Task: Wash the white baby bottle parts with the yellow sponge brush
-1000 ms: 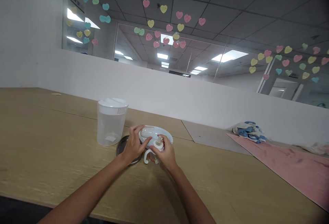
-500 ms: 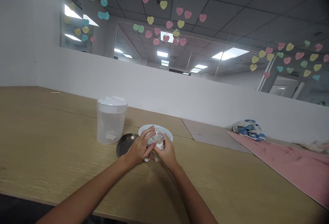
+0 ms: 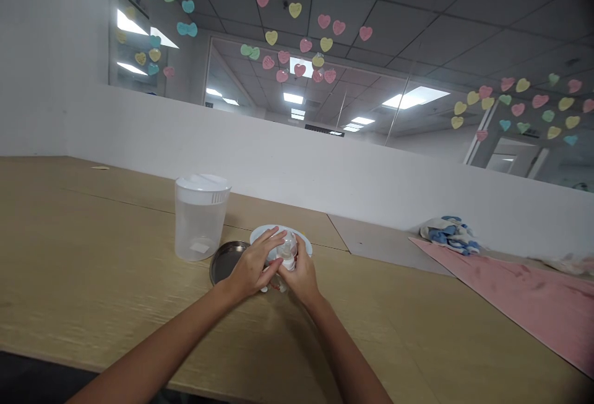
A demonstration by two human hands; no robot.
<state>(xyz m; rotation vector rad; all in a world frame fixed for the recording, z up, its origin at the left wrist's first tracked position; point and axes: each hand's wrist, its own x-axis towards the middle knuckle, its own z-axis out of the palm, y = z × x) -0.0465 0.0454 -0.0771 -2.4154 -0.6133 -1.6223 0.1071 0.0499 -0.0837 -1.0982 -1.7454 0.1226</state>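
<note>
A baby bottle [image 3: 288, 264] stands upright between my hands, with white handles and red markings low on it partly hidden by fingers. Over its teat sits a clear domed cap [image 3: 288, 244]. My right hand [image 3: 301, 274] is wrapped round the bottle's neck from the right. From the left, my left hand [image 3: 256, 265] grips the cap, fingers on the dome and thumb near the white collar. Just behind both hands lies a pale oval plate [image 3: 260, 231]. A round dark metal dish [image 3: 225, 260] is beside my left hand, partly covered by it.
A translucent plastic bucket with a white lid [image 3: 200, 221] stands to the left. At right, a pink cloth [image 3: 515, 292] covers the table, with a crumpled blue-and-white cloth [image 3: 449, 235] at its far end. A white wall [image 3: 278, 156] rises behind the table [image 3: 116, 280].
My left hand has brought the clear cap from the plate rightward onto the top of the bottle, covering the teat. My right hand has stayed on the bottle.
</note>
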